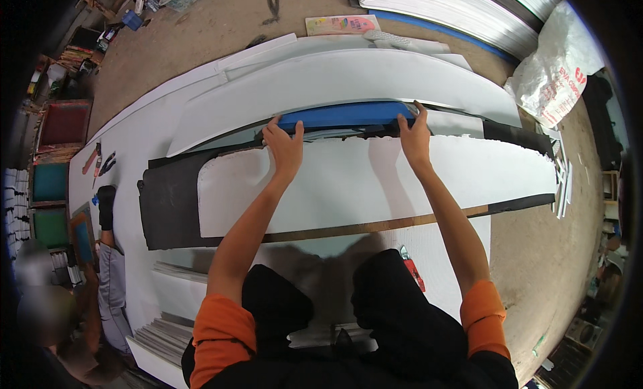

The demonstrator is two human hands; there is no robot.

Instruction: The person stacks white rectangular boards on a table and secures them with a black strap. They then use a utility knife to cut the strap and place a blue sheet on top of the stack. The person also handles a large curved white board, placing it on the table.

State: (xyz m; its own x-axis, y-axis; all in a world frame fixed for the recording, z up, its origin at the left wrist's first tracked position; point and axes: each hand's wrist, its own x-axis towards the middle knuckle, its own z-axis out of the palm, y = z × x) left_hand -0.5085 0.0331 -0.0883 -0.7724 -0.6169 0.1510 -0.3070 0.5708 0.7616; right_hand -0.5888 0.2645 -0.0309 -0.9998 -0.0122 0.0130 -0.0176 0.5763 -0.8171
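Both arms reach forward over a pile of flat sheets. My left hand (pixel 284 145) grips the left end of a narrow blue strip (pixel 345 115), thumb at its near edge and fingers at the far one. My right hand (pixel 415 133) has the right end in the same way. The strip lies level between a curved white sheet (pixel 348 74) on the far side and a white sheet with a ragged edge (pixel 321 181) on the near side. That near sheet rests on a dark grey sheet (pixel 171 208). The fingertips are partly hidden behind the strip.
A red utility knife (pixel 411 271) lies beside my right knee. Pliers and other hand tools (pixel 107 163) are at the left. Another person's grey-trousered leg (pixel 112 288) extends there. Far right stand stacked white sheets (pixel 442 14) and a white sack (pixel 556 67).
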